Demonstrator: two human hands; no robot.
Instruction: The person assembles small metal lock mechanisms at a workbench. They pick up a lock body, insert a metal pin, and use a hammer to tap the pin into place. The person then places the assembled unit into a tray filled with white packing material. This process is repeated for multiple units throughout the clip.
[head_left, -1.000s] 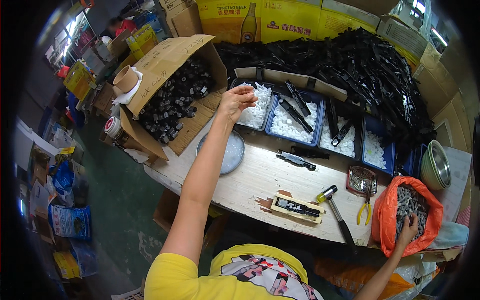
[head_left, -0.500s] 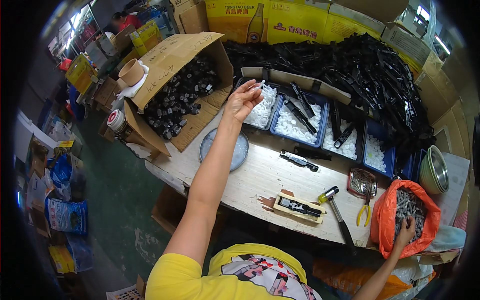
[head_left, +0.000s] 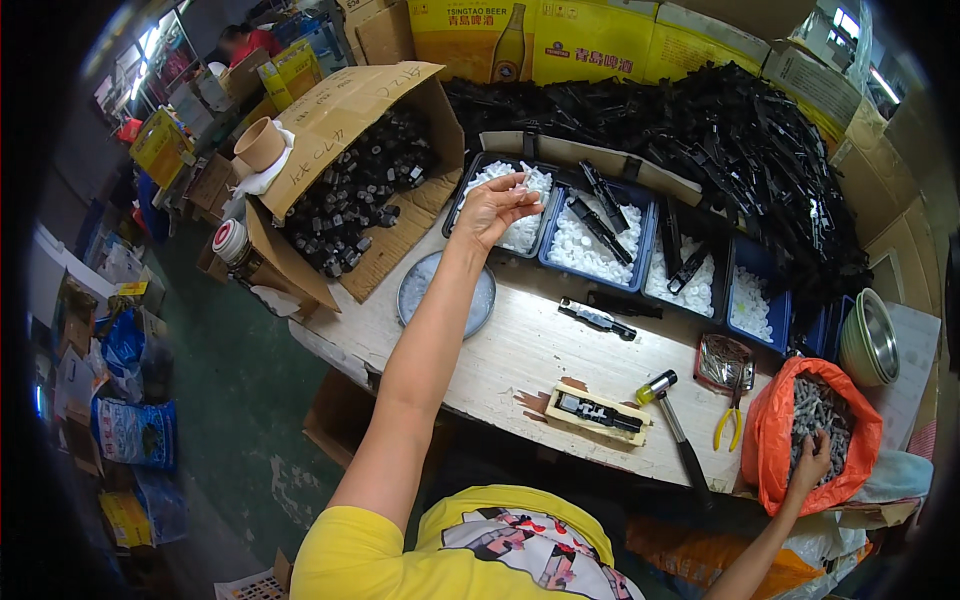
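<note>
My left hand (head_left: pixel 492 212) hovers over the near edge of a bin of white plastic parts (head_left: pixel 519 236), thumb and fingers pinched. A small white plastic part shows at its fingertips, hard to tell apart from the white pieces behind. At the right, my right hand (head_left: pixel 812 462) reaches into an orange bag (head_left: pixel 765 440) of small grey plastic pieces (head_left: pixel 820 405). Its fingers are curled among the pieces, and what they grip is hidden. Between my hands, a black assembly (head_left: pixel 590 408) lies in a cream wooden holder (head_left: pixel 575 430). Another black assembly (head_left: pixel 597 319) rests farther back.
A hammer (head_left: pixel 680 440) and yellow-handled pliers (head_left: pixel 729 425) lie near the bag. Blue bins (head_left: pixel 600 288) of white parts line the back, before a heap of black parts (head_left: pixel 700 150). A round tray (head_left: pixel 480 320) and a cardboard box (head_left: pixel 400 85) of black pieces stand left.
My left hand has shifted slightly right and nearer to me, its fingers drawn closer together. My right hand stays in the orange bag, almost unmoved.
</note>
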